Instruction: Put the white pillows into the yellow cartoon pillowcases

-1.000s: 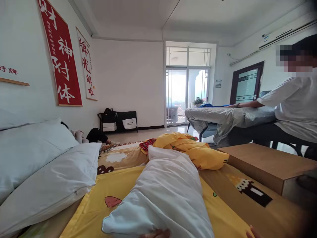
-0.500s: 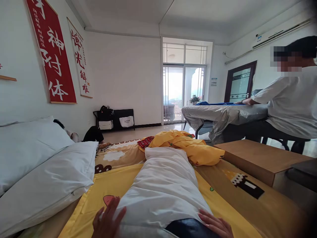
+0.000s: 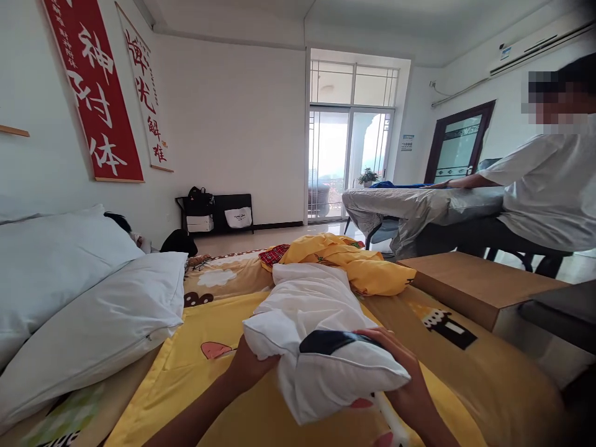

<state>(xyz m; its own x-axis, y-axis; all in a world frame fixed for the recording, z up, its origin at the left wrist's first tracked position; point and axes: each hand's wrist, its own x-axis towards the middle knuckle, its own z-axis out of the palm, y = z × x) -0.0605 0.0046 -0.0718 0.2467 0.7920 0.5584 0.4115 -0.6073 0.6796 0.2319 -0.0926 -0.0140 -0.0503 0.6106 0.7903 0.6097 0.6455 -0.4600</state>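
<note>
A white pillow (image 3: 316,304) with a dark patch lies lengthwise before me, its near end lifted and bunched. Under the near left corner, my left hand (image 3: 255,359) is closed on the pillow, its fingers mostly hidden by the fabric. My right hand (image 3: 395,355) grips the near right side, its fingers over the top beside the dark patch. Beneath the pillow, a yellow printed cloth (image 3: 186,366) is spread on the patterned bedding. A crumpled yellow cloth (image 3: 372,275) with a red plaid part sits past the pillow's far end.
Two white pillows (image 3: 107,329) are piled at the left. On the right stands a brown box (image 3: 484,279) with a dark object beside it. Another person (image 3: 549,186) leans over a covered table (image 3: 419,208) behind the box. A black rack (image 3: 218,214) with bags stands by the far wall.
Both hands have gone from lying on the pillow's near sides to gripping its near end, which has risen and folded away from me. The view has tilted slightly down.
</note>
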